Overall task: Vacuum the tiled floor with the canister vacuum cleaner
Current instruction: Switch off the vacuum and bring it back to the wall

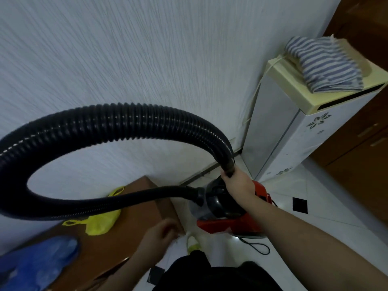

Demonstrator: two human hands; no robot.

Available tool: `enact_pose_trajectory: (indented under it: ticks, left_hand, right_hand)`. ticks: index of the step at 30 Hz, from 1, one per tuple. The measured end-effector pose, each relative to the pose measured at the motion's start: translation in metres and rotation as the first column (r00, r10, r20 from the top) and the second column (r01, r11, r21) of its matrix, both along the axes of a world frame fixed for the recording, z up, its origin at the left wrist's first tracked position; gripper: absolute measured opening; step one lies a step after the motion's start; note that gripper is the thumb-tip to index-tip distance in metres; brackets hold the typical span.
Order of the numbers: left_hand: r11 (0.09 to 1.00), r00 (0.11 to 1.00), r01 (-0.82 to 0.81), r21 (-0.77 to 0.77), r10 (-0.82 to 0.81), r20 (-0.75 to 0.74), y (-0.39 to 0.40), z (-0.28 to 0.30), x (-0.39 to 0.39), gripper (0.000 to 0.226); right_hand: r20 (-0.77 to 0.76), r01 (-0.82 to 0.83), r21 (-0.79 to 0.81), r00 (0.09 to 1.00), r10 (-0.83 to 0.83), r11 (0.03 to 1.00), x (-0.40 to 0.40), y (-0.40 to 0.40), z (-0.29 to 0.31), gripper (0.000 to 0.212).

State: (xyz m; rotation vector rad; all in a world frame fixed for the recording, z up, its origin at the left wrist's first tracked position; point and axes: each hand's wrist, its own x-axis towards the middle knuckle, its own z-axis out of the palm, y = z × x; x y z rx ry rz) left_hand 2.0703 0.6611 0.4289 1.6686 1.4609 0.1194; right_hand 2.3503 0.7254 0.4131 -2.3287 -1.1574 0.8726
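My right hand [237,181] grips the black hose [117,120] end, fingers wrapped tight, above the red canister vacuum [228,213] on the tiled floor [315,217]. Left hand [161,232] hangs loosely curled, empty. I judge uncoiling the hose comes first.

Count: 1 canister vac [228,208], 1 black hose [117,120], 2 hands – right [239,181], left [161,234]; 1 yellow bag [100,223], 1 blue bag [42,263], 1 striped cloth [323,64], 1 white floor unit [294,127], 1 shoe [193,244]
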Motion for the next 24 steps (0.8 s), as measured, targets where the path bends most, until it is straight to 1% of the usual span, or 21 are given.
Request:
enact_pose_trajectory:
  ticks: [1, 2, 4, 5, 7, 10, 12, 14, 15, 16, 17, 18, 19, 20, 21, 22, 24]
  left_hand:
    - [1.000, 0.998, -0.021, 0.020, 0.019, 0.066, 0.005, 0.015, 0.026, 0.021]
    - [0.997, 0.982, -0.068, 0.041, 0.060, 0.177, 0.014, 0.025, 0.056, 0.024]
    - [0.993, 0.955, -0.115, 0.013, 0.107, 0.276, 0.029, 0.042, 0.109, 0.045]
    - [0.991, 0.943, -0.132, -0.022, 0.132, 0.305, 0.038, 0.050, 0.130, 0.056]
    - [0.993, 0.935, -0.117, -0.033, 0.122, 0.332, 0.048, 0.050, 0.158, 0.063]
    - [0.996, 0.923, -0.055, -0.069, 0.077, 0.377, 0.057, 0.047, 0.187, 0.050]
    - [0.996, 0.938, -0.068, -0.054, 0.082, 0.337, 0.060, 0.041, 0.197, 0.038]
    - [0.998, 0.952, -0.066, -0.021, 0.069, 0.299, 0.061, 0.037, 0.201, 0.029]
    - [0.998, 0.957, -0.067, -0.019, 0.070, 0.282, 0.063, 0.035, 0.199, 0.025]
    - [0.997, 0.959, -0.071, -0.022, 0.074, 0.275, 0.065, 0.035, 0.197, 0.022]
    - [0.996, 0.958, -0.084, -0.033, 0.090, 0.272, 0.070, 0.034, 0.192, 0.020]
    - [0.995, 0.958, -0.094, -0.043, 0.102, 0.269, 0.077, 0.031, 0.186, 0.019]
    - [0.995, 0.962, -0.090, -0.050, 0.100, 0.256, 0.085, 0.031, 0.180, 0.017]
    - [0.996, 0.966, -0.071, -0.054, 0.082, 0.247, 0.093, 0.031, 0.173, 0.017]
    - [0.998, 0.969, -0.039, -0.058, 0.052, 0.240, 0.103, 0.031, 0.167, 0.016]
    - [0.998, 0.970, -0.007, -0.063, 0.022, 0.244, 0.111, 0.030, 0.162, 0.015]
    - [0.995, 0.963, 0.040, -0.094, -0.013, 0.268, 0.129, 0.021, 0.152, 0.015]
  right_hand:
    - [0.003, 0.001, -0.003, 1.000, -0.001, 1.000, -0.001, -0.003, 0.003, 0.032]
    - [0.008, 0.003, 0.005, 1.000, -0.003, 1.000, -0.002, -0.006, 0.004, 0.033]
    - [0.013, -0.003, -0.010, 1.000, 0.003, 1.000, -0.004, -0.012, 0.003, 0.032]
    - [0.004, -0.004, -0.026, 1.000, 0.004, 1.000, -0.005, -0.015, 0.004, 0.029]
    - [0.006, -0.019, -0.044, 1.000, 0.019, 0.999, -0.006, -0.023, 0.001, 0.022]
    - [0.053, -0.066, -0.071, 0.996, 0.069, 0.995, -0.001, -0.034, -0.003, 0.016]
    - [0.036, -0.087, -0.104, 0.995, 0.091, 0.991, 0.005, -0.038, -0.003, 0.020]
    - [-0.070, -0.132, -0.088, 0.990, 0.126, 0.987, 0.015, -0.042, -0.006, 0.030]
    - [-0.166, -0.151, -0.081, 0.977, 0.136, 0.985, 0.020, -0.044, -0.006, 0.039]
    - [-0.270, -0.166, -0.091, 0.953, 0.136, 0.982, 0.028, -0.049, -0.008, 0.048]
    - [-0.342, -0.204, -0.118, 0.927, 0.153, 0.972, 0.034, -0.053, -0.010, 0.056]
    - [-0.371, -0.270, -0.149, 0.907, 0.199, 0.951, 0.039, -0.057, -0.015, 0.060]
    - [-0.373, -0.349, -0.185, 0.890, 0.263, 0.919, 0.042, -0.061, -0.021, 0.060]
    - [-0.362, -0.418, -0.219, 0.874, 0.324, 0.882, 0.043, -0.064, -0.028, 0.055]
    - [-0.355, -0.452, -0.246, 0.865, 0.354, 0.858, 0.042, -0.064, -0.036, 0.047]
    - [-0.355, -0.452, -0.261, 0.866, 0.351, 0.853, 0.040, -0.064, -0.044, 0.040]
    - [-0.345, -0.418, -0.281, 0.884, 0.315, 0.864, 0.033, -0.059, -0.058, 0.031]
